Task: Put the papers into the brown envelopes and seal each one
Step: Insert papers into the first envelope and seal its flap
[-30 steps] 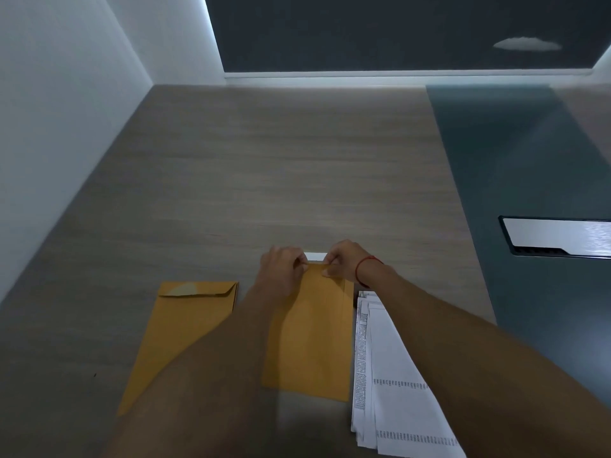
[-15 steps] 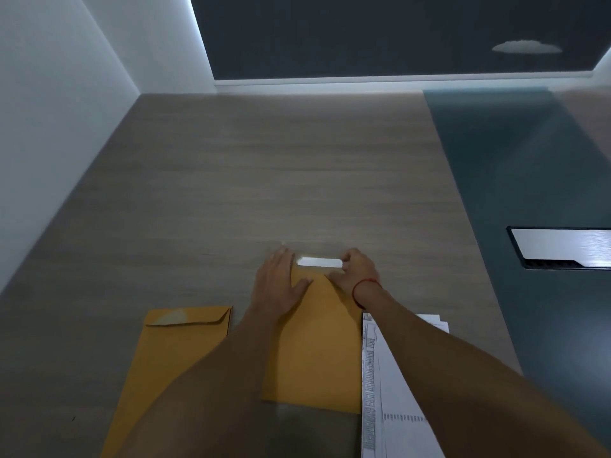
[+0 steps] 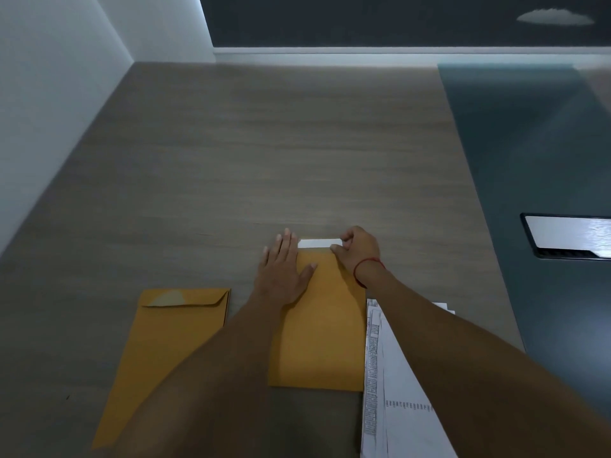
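Note:
A brown envelope (image 3: 325, 332) lies flat on the table in front of me, its far end pointing away. A white strip (image 3: 319, 243) shows along that far end. My left hand (image 3: 285, 269) rests flat on the envelope's upper left corner, fingers spread. My right hand (image 3: 358, 251), with a red string at the wrist, pinches the right end of the white strip. A second brown envelope (image 3: 165, 345) with its flap folded down lies to the left. A stack of printed white papers (image 3: 386, 391) lies on the right, partly under my right forearm.
The grey wood-grain table (image 3: 264, 153) stretches far ahead. A dark teal mat (image 3: 529, 160) covers its right side, with a dark-framed silver panel (image 3: 568, 236) on it. A white wall borders the left.
My hands have separated: the left one went from pinching to lying flat, and the white strip between them has become longer. The view has shifted slightly.

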A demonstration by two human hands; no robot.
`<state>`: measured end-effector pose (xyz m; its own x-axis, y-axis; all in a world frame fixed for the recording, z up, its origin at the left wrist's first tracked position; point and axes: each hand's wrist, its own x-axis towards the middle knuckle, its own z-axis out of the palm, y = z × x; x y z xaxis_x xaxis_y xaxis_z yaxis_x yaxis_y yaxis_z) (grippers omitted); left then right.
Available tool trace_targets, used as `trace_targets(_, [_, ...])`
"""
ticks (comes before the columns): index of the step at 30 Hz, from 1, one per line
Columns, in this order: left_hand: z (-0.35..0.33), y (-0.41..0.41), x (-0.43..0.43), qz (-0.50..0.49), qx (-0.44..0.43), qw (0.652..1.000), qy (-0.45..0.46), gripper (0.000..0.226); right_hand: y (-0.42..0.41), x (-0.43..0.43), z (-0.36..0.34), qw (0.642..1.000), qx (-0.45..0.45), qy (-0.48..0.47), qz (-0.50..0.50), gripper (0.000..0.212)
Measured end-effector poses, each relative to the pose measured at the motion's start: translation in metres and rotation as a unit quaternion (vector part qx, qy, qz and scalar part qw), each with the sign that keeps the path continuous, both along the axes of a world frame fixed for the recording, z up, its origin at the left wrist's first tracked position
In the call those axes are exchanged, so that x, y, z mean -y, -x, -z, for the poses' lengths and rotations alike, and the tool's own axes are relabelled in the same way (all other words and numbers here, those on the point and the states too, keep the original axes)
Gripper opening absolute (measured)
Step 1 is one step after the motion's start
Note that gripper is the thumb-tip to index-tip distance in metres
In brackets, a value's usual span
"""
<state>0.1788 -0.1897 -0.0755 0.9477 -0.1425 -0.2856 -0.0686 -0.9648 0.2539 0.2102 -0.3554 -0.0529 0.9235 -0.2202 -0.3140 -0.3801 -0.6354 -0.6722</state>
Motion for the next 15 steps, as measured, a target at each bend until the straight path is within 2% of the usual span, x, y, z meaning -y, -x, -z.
trace_targets(4, [-0.005,-0.006,-0.001,0.006,-0.025,1.0,-0.004,0.083,-0.001,0.0,0.002,1.0,0.0,0.009,0.011,0.015])
trace_targets(8, [-0.009,-0.009,-0.002,0.005,-0.033,0.999,0.012,0.085,-0.007,-0.002,-0.003,1.0,-0.016,0.012,0.018,0.019])
trace_targets(10, [-0.011,-0.011,-0.003,0.006,-0.038,0.999,0.014,0.086,-0.008,-0.003,-0.004,1.0,-0.017,-0.002,0.025,0.02])
trace_targets(13, [-0.015,-0.014,-0.003,0.009,-0.051,0.999,0.01,0.09,-0.009,-0.003,-0.005,0.998,-0.003,-0.029,0.048,0.007])
trace_targets(15, [-0.018,-0.015,-0.003,0.01,-0.063,0.998,0.008,0.094,-0.008,-0.002,-0.005,0.998,0.005,-0.037,0.053,0.009])
